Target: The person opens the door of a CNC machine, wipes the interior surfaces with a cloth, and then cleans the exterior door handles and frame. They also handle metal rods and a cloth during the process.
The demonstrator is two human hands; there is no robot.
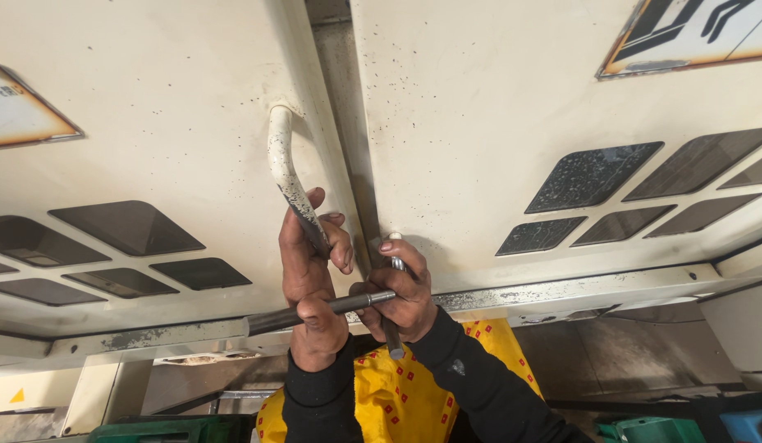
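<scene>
Right now my left hand (pixel 311 279) is doing two jobs: fingers (pixel 341 246) curled shut around the lower end of the cream bent handle (pixel 284 168) on the left door panel (pixel 151 123), thumb side also pinned over the dark steel bar (pixel 274 317), probably to steady it. My right hand (pixel 401 295) sits just beside it, touching, fist closed tight on the T-shaped metal tool (pixel 395 328) where the bar crosses the short upright shaft. Shaft tip (pixel 395 238) pokes out above my index finger, up against the inner edge of the right door panel (pixel 496 98), close to the seam between the two doors. Cannot tell what it engages, my knuckles hide it. Both hands are close together, likely so the long bar gives leverage while the handle gives me a brace.

Below my wrists, black sleeves, then a yellow cloth with red marks (pixel 397 394) near the bottom edge. Further out, the scuffed metal sill (pixel 561 291) runs along the lower edge of the doors. Dark diamond vents (pixel 590 176) are cut into both panels. Orange-bordered placards (pixel 693 33) sit at the top corners.
</scene>
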